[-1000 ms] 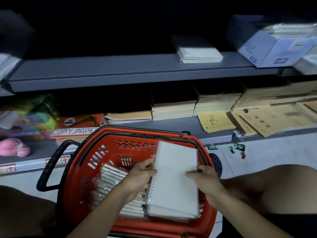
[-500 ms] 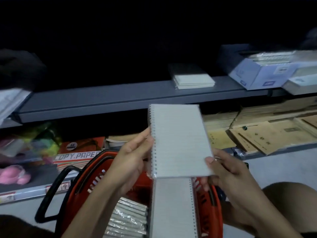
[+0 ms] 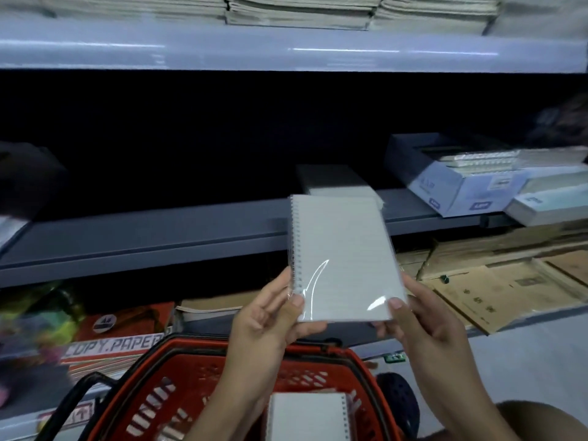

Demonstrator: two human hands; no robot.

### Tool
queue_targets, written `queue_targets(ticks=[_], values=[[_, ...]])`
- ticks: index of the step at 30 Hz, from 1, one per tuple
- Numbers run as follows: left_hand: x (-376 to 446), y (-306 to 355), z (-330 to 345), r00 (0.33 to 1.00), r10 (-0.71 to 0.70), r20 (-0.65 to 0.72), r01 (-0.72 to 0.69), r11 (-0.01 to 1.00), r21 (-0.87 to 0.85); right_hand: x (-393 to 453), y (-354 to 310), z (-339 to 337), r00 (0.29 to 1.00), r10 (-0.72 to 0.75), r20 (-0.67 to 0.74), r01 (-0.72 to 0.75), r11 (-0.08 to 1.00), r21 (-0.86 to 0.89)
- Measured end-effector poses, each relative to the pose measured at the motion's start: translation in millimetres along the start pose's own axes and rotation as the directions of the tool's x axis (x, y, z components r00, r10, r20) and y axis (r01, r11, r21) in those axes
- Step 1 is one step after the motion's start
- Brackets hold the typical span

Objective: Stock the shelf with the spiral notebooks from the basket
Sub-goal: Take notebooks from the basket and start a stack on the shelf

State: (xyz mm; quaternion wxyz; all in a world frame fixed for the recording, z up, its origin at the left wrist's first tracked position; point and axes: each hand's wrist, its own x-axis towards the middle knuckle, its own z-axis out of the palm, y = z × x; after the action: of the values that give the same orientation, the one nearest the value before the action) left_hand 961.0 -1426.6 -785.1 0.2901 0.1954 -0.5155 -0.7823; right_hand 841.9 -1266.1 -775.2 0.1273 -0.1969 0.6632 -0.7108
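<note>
Spiral notebook (image 3: 342,259) held up in front of the grey middle shelf (image 3: 159,237), above the far rim of the red basket (image 3: 178,386); near edge toward the person, wire coil along its left side; clear wrap over the cover, two bright glints near the bottom edge.

Handling, as judged: light, flat, fairly stiff as a slab but likely to flex at the corners; the film looks slick, so a pinch on the bare face may slide; coil side gives a ridge to catch against, though it could snag on neighbours when slid in; best held at the two near corners or along the long edges, thumbs on top, fingers beneath.

Left hand (image 3: 270,316): curled around the near-left corner at the coil end, thumb on the cover, fingers under; narrow pinch, holding the notebook.
Right hand (image 3: 423,323): same at the near-right corner, thumb tip on the cover, fingers beneath; narrow, holding the notebook.

Small stack of similar notebooks (image 3: 343,186) lies on the middle shelf just beyond the held one, probably the target; whether they touch cannot be told.
Another notebook (image 3: 308,415) lies in the basket, near side; more stock to go.
Blue-white box (image 3: 451,183) sits on the same shelf, to the right.
</note>
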Motion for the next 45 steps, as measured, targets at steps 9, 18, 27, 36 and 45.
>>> queue_targets(ticks=[9, 18, 27, 36, 45], values=[[34.1, -4.8, 22.6, 0.999, -0.038, -0.012, 0.038, 0.999, -0.039, 41.4, 5.9, -9.5, 1.000, 0.018, 0.006, -0.019, 0.999, 0.033], [122.6, 27.6, 49.6, 0.996, -0.088, -0.024, 0.087, 0.995, -0.045, 154.0, -17.8, 7.5, 0.985, 0.173, 0.012, -0.174, 0.980, 0.096], [111.2, 8.9, 41.2, 0.976, 0.108, -0.191, -0.019, 0.910, 0.414, 148.6, -11.2, -13.1, 0.973, 0.225, -0.056, -0.230, 0.966, -0.115], [129.2, -2.8, 39.6, 0.942, 0.257, -0.217, -0.115, 0.852, 0.511, 148.1, -0.8, -8.8, 0.987, 0.005, -0.162, -0.046, 0.966, -0.255], [195.3, 6.9, 58.7, 0.909, 0.380, -0.169, -0.152, 0.682, 0.715, 228.8, 5.7, 12.0, 0.958, 0.001, -0.288, -0.086, 0.955, -0.283]])
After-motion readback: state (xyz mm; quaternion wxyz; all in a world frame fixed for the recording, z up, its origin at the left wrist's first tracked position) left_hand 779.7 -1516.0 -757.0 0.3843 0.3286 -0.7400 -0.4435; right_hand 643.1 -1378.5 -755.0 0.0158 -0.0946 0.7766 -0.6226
